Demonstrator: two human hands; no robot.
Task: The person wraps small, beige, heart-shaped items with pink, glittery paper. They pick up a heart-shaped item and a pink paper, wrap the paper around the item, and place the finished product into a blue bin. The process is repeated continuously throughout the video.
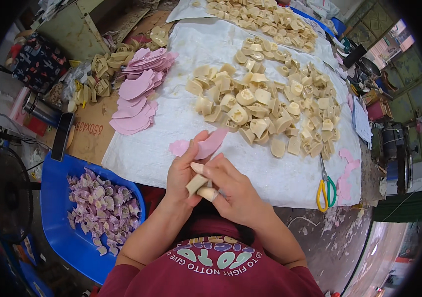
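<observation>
Beige block (196, 184) between my hands at the near side of the white-covered desk (250, 173), right grip (238, 190) pinching it, left grip (178, 174) holding a curved pink strip (212, 144) not visibly joined to it. Much looks left: loose beige pieces (270, 101) heap the middle and far desk, pink sheets (137, 94) lie stacked left. Purple-and-white pieces (104, 204) in the blue tub (52, 208), near left, may be the finished lot; can't confirm.

Pink strip (212, 144), beige piece (196, 183)
</observation>
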